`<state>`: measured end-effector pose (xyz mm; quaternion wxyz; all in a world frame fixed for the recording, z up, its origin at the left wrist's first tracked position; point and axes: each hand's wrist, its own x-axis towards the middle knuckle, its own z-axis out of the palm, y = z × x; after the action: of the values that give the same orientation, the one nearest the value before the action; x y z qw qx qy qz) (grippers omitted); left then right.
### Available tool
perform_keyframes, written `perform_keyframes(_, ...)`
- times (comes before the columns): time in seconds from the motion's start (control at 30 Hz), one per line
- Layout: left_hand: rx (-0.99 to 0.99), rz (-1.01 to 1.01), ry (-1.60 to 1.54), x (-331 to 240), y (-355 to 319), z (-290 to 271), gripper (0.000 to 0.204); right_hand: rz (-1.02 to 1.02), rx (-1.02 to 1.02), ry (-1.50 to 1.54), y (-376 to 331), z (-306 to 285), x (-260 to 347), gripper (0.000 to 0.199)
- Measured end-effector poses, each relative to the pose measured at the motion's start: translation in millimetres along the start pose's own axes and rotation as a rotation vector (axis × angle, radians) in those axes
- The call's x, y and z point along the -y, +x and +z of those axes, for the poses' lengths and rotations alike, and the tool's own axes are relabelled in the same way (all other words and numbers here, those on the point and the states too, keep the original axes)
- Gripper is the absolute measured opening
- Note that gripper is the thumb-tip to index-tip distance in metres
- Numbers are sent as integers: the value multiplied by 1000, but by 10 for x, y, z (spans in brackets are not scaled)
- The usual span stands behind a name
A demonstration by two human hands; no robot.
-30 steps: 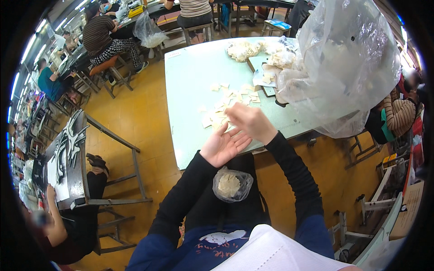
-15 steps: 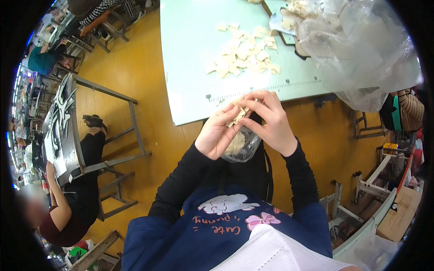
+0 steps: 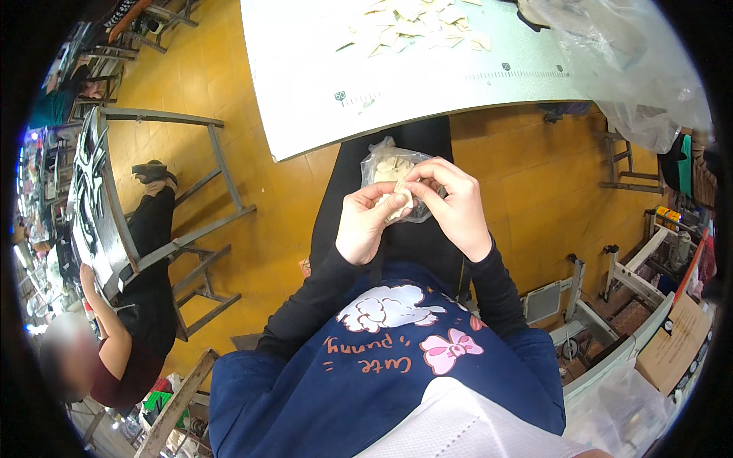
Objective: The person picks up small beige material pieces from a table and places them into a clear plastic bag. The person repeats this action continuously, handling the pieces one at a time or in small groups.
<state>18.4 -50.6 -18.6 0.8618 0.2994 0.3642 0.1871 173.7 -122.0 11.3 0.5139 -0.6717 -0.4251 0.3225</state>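
Clear bag (image 3: 393, 172) below table edge (image 3: 366, 131); both hands' fingers (image 3: 427, 183) pinch one cream piece (image 3: 402, 200).

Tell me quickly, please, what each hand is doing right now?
Left hand: closed, pinching a small cream piece.
Right hand: closed on the same piece, above the clear bag.

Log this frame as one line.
left hand + right hand: pinch pale piece | over clear bag on lap | table: more pieces

floor (image 3: 252, 229): yellow-orange | table (image 3: 305, 91): pale | frames (image 3: 191, 229): grey metal
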Motion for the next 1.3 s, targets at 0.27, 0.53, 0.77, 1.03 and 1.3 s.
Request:
perform_keyframes(0.27, -125, 243, 348, -23, 37, -104, 17, 443, 170, 476, -65, -52, -27, 30)
perform_keyframes(0.53, -75, 153, 226, -68, -12, -156, 26, 347, 37, 268, -106, 126, -164, 15)
perform_keyframes(0.77, 41, 50, 40, -325, -69, -292, 38, 272, 83, -28, -35, 84, -240, 18)
perform_keyframes(1.03, 57, 20, 147, -247, -112, -199, 55, 70, 37, 10, -84, 116, -56, 25)
perform_keyframes(1.3, 26, 241, 817, -174, -90, -151, 62, 49, 96, -34, -96, 132, -79, 24)
